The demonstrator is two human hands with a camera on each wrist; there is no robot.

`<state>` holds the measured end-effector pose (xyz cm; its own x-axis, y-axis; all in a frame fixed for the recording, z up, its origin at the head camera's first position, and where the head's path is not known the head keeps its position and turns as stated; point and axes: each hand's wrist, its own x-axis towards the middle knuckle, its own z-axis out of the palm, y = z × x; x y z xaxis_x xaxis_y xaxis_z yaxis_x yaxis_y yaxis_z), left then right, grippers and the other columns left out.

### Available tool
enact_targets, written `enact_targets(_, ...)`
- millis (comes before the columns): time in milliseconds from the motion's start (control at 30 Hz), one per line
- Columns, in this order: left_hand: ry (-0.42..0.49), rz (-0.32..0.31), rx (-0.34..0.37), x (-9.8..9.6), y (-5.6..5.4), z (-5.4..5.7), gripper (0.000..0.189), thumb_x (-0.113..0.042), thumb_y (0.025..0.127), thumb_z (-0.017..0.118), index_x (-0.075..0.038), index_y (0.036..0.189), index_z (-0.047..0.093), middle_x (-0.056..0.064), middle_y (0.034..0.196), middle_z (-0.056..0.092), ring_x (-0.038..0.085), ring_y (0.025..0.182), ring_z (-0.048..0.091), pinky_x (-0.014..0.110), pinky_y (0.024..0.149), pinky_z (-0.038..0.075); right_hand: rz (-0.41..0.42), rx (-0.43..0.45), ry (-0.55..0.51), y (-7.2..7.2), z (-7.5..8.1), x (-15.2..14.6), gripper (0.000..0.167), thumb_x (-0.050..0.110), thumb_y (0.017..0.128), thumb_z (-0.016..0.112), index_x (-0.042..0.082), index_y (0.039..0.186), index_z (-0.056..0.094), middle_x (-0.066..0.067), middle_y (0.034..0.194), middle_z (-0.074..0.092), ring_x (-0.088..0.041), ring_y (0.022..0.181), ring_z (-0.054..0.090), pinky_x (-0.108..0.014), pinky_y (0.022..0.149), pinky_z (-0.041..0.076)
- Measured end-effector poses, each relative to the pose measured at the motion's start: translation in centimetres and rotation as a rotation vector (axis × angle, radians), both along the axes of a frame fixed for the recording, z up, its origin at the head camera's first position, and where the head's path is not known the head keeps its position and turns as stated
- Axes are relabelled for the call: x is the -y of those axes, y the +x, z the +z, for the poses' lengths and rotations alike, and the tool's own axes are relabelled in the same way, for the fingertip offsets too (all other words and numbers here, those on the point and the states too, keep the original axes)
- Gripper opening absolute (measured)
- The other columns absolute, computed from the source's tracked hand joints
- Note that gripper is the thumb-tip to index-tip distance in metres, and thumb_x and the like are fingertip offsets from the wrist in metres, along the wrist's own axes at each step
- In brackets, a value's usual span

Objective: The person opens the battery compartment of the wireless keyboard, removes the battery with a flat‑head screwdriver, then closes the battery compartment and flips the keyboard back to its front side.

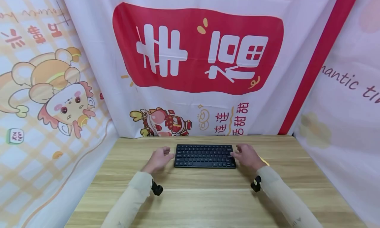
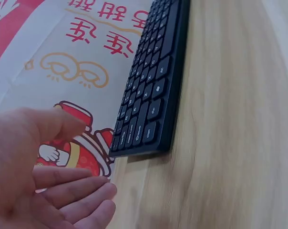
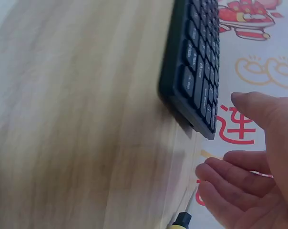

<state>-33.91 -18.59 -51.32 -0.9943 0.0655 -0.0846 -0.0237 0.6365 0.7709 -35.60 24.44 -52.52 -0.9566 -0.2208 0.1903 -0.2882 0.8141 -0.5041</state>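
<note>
A black keyboard [image 1: 205, 156] lies flat on the wooden table, its long side across my view. Just off its left end is my left hand [image 1: 159, 159], fingers relaxed and a little bent; the left wrist view shows a gap between this hand [image 2: 48, 176] and the keyboard's corner [image 2: 149, 138]. On the other side, my right hand [image 1: 247, 156] is at the keyboard's right end, thumb near the edge. In the right wrist view, its fingers [image 3: 230, 181] are loosely bent with nothing in them, apart from the keyboard [image 3: 201, 81].
Partly hidden by the right hand and sleeve is a yellow-and-black tool with a thin metal shaft [image 3: 182, 220], like a screwdriver. The wooden table [image 1: 205, 201] meets a printed white cloth [image 1: 196, 102] at the back. More printed cloth hangs at both sides.
</note>
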Motion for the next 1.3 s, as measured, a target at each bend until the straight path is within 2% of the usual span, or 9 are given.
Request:
enact_targets(100,0.049,0.070,0.054,-0.3,-0.8,-0.3,0.058,-0.032,0.101,0.069,0.000,0.148,0.057,0.021,0.146,0.064,0.038,0.136,0.062,0.053,0.112,0.052,-0.042,0.085,-0.046,-0.4,0.1,-0.3,0.058,0.033,0.099,0.074,-0.015,0.130,0.064,-0.029,0.118,0.074,-0.039,0.110,0.071,-0.055,0.097,0.059)
enact_targets(200,0.077,0.128,0.095,-0.5,-1.6,-0.7,0.047,-0.031,0.100,0.071,-0.001,0.136,0.066,0.017,0.127,0.073,0.031,0.115,0.071,0.043,0.095,0.060,-0.082,0.169,-0.087,-0.6,0.2,-0.4,0.055,0.037,0.100,0.072,-0.011,0.127,0.069,-0.026,0.118,0.075,-0.037,0.109,0.072,-0.052,0.096,0.060)
enact_targets(333,0.111,0.166,0.108,-0.9,-2.2,-1.0,0.028,-0.026,0.098,0.074,-0.002,0.114,0.074,0.013,0.100,0.077,0.019,0.086,0.070,0.031,0.074,0.058,-0.130,0.269,-0.133,-0.8,0.4,-0.3,0.044,0.039,0.100,0.071,-0.002,0.114,0.077,-0.015,0.101,0.078,-0.022,0.088,0.069,-0.036,0.076,0.058)
enact_targets(433,0.143,0.177,0.099,-1.3,-2.4,-1.2,0.021,-0.021,0.096,0.076,-0.001,0.103,0.076,0.012,0.092,0.078,0.015,0.077,0.068,0.031,0.071,0.060,-0.155,0.347,-0.198,-1.1,0.3,0.1,0.038,0.039,0.100,0.072,0.002,0.105,0.079,-0.008,0.084,0.075,-0.014,0.072,0.062,-0.025,0.064,0.047)
enact_targets(700,0.228,0.203,0.134,-1.8,-2.8,-1.8,0.019,-0.012,0.091,0.081,0.002,0.103,0.078,0.011,0.093,0.078,0.016,0.081,0.072,0.025,0.069,0.063,-0.197,0.471,-0.298,-1.4,0.3,1.0,0.039,0.036,0.100,0.073,0.004,0.077,0.072,0.004,0.059,0.059,-0.010,0.054,0.051,-0.022,0.055,0.041)
enact_targets(933,0.085,0.194,0.079,-2.1,-2.9,-2.4,0.022,-0.019,0.088,0.086,-0.003,0.102,0.079,0.014,0.107,0.077,0.020,0.090,0.067,0.026,0.072,0.054,-0.202,0.476,-0.279,-1.9,-0.1,1.4,0.048,0.036,0.098,0.075,0.016,0.060,0.055,0.007,0.054,0.049,-0.009,0.051,0.048,-0.021,0.052,0.039)
enact_targets(1033,0.082,0.173,0.052,-2.3,-2.8,-2.7,0.026,-0.018,0.088,0.085,-0.002,0.106,0.078,0.016,0.111,0.077,0.021,0.092,0.067,0.027,0.073,0.053,-0.228,0.501,-0.257,-2.1,-0.2,1.5,0.052,0.038,0.098,0.076,0.018,0.057,0.051,0.007,0.053,0.049,-0.010,0.052,0.047,-0.022,0.052,0.038)
enact_targets(1167,0.067,0.136,0.026,-2.5,-2.6,-2.6,0.026,-0.015,0.091,0.083,0.000,0.111,0.075,0.016,0.107,0.078,0.021,0.092,0.070,0.031,0.077,0.058,-0.257,0.519,-0.239,-2.1,0.0,1.7,0.054,0.038,0.097,0.076,0.018,0.055,0.049,0.005,0.054,0.049,-0.012,0.052,0.046,-0.025,0.054,0.037)
enact_targets(1300,-0.048,0.067,-0.048,-2.8,-2.0,-1.9,0.026,-0.016,0.093,0.081,0.001,0.111,0.072,0.013,0.101,0.073,0.021,0.090,0.066,0.038,0.082,0.058,-0.254,0.513,-0.269,-2.1,-0.1,1.8,0.055,0.036,0.096,0.078,0.016,0.053,0.050,0.005,0.054,0.048,-0.013,0.054,0.047,-0.025,0.055,0.038)
